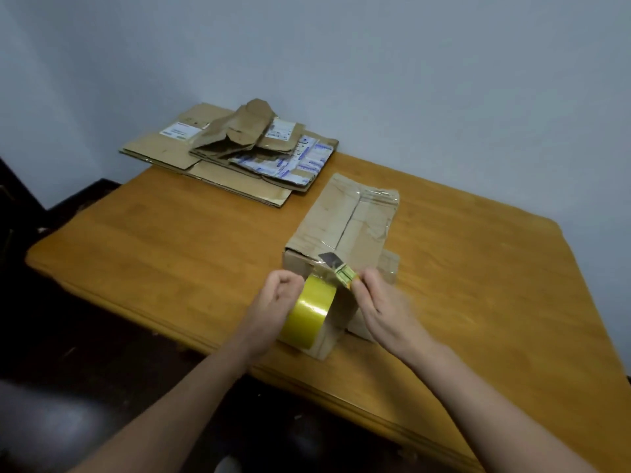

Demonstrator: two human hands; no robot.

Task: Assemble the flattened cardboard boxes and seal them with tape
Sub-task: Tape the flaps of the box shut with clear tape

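With my left hand [278,295] curled round the tape [309,312] and my right hand [382,302] pinching the knife [338,269] at the near edge of the box [345,220] on the counter [170,240], I'd keep the strip taut and slice straight across.

Plain home room: wooden table [170,250] against pale wall [426,80], dark floor [68,387], heaped flattened cardboard boxes [205,172].

Soft, rather dim indoor light falls evenly on the table [170,240] and wall [409,80], leaving only faint shadows, while the floor [51,336] beside them sinks almost to black. The tape roll [312,310] shows a glossy sheen, the right hand [386,303] is smeared by motion, and the wide lens bows the table's edges.
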